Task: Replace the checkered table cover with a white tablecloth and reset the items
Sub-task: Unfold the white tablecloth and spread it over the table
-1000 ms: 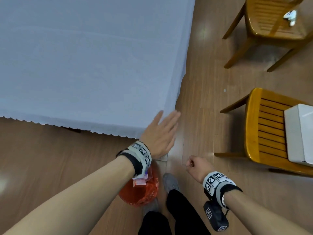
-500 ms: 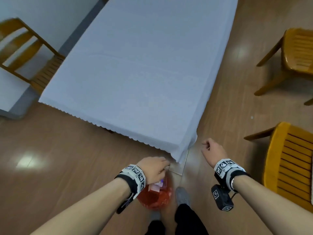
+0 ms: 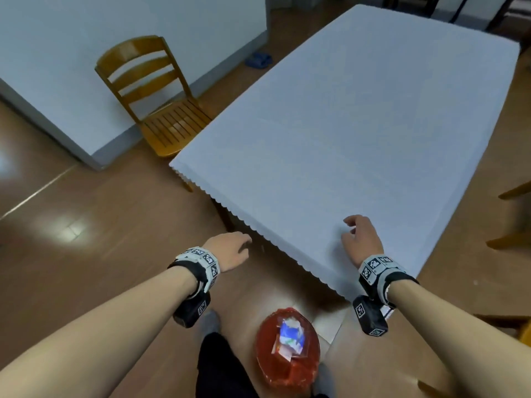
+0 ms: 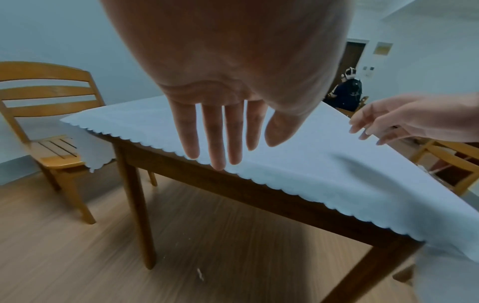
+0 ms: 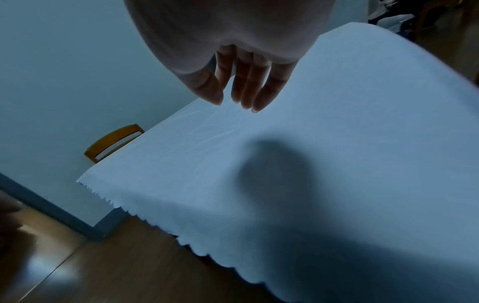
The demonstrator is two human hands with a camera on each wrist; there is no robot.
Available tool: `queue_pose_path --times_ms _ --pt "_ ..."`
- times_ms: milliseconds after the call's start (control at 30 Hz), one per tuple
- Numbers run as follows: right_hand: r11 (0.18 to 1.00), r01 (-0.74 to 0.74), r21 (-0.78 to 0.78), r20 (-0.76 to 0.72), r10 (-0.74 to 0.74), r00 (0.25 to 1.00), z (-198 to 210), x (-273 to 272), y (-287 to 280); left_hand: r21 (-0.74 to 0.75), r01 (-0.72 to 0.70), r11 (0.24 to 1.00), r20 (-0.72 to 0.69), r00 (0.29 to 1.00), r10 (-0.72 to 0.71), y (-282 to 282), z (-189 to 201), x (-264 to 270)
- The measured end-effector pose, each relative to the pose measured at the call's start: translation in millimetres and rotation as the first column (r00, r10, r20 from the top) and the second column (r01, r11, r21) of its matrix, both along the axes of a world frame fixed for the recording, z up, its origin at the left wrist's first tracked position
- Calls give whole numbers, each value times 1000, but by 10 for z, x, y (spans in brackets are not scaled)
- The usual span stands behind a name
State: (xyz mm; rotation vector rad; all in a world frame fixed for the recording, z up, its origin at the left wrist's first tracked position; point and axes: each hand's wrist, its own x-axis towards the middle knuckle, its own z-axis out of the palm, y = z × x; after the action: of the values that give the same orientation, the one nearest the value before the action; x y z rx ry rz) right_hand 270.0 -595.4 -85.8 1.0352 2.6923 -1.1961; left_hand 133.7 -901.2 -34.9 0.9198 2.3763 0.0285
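A white tablecloth (image 3: 353, 133) with a scalloped hem covers the whole wooden table (image 4: 233, 190); nothing stands on it. My left hand (image 3: 230, 249) hovers in front of the near hem, fingers straight and slightly spread (image 4: 215, 139), holding nothing. My right hand (image 3: 359, 239) hangs just above the cloth near the near right corner, fingers relaxed and loosely bent (image 5: 246, 90), holding nothing. Its shadow (image 5: 274, 170) falls on the cloth. No checkered cover is in view.
A red bin (image 3: 287, 349) with scraps inside sits on the wooden floor by my feet. A wooden chair (image 3: 155, 101) stands against the wall left of the table. Parts of other chairs (image 3: 514, 216) show at the right. A second person (image 4: 347, 92) sits far behind the table.
I have stepped round the table corner toward its short side. My left hand rose from near the bin to the hem and opened. My right hand moved from beside the corner to over the cloth.
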Motion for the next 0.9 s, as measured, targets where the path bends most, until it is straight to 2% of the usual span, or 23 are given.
queue_pose_path --times_ms 167,300,400,633,900 --pt "993 -73 89 53 69 996 -66 -790 -699 20 -41 999 5 999 41 -612 -192 -1011" --pt "993 -72 89 111 62 992 -36 -1420 -1361 28 -65 997 44 997 64 -1112 -241 -1772" --pt "980 -167 113 114 154 981 28 -1955 -1834 32 -107 994 61 993 105 -1451 -265 -2243" --pt "938 -329 106 147 312 939 138 -2900 -2575 2 -251 968 93 964 249 -2045 -367 -2808" --pt "893 -429 132 207 399 893 -33 -3738 -2685 -43 -319 947 57 945 321 -2134 -524 -3301"
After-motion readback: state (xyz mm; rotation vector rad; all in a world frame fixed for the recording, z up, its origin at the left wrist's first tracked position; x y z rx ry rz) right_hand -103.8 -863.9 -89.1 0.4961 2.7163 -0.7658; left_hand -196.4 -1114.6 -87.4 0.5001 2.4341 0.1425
